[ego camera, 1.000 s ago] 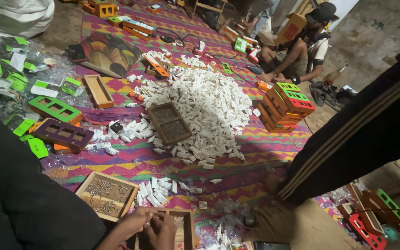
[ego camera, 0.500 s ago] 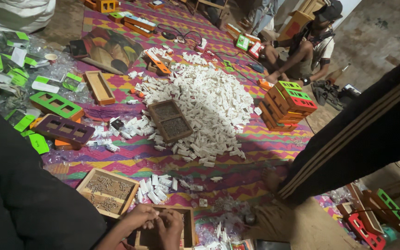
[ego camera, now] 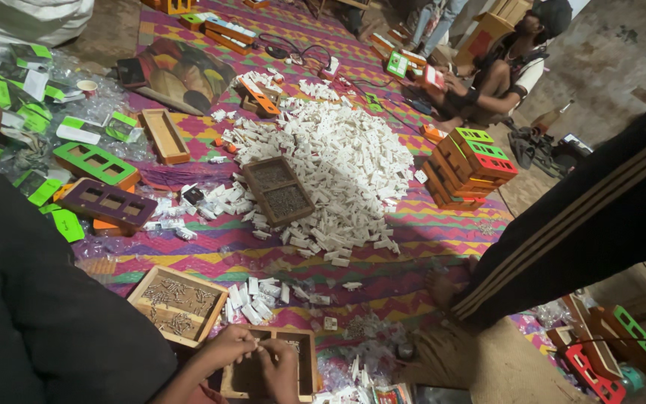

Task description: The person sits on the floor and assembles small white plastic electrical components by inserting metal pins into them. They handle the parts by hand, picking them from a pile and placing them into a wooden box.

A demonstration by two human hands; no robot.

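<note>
Both hands, left (ego camera: 227,350) and right (ego camera: 282,368), pinch together above the wooden tray's (ego camera: 306,366) near edge, contents unclear.

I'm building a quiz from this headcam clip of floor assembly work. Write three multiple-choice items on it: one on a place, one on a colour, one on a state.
1. Where do the person's two hands work?
A. over the big white pile
B. over a wooden tray at the bottom edge
C. on the stacked frames

2. What colour is the topmost frame of the stack by the seated co-worker?
A. green
B. blue
C. white

3. How does the dark two-compartment tray sit?
A. upside down
B. on edge
C. flat, open side up, on the pile's near edge

Answers:
1 B: the left hand and right hand meet over the wooden tray.
2 A: the stack of frames has a green one on top.
3 C: the dark tray lies flat against the white pile, both compartments showing.
</note>
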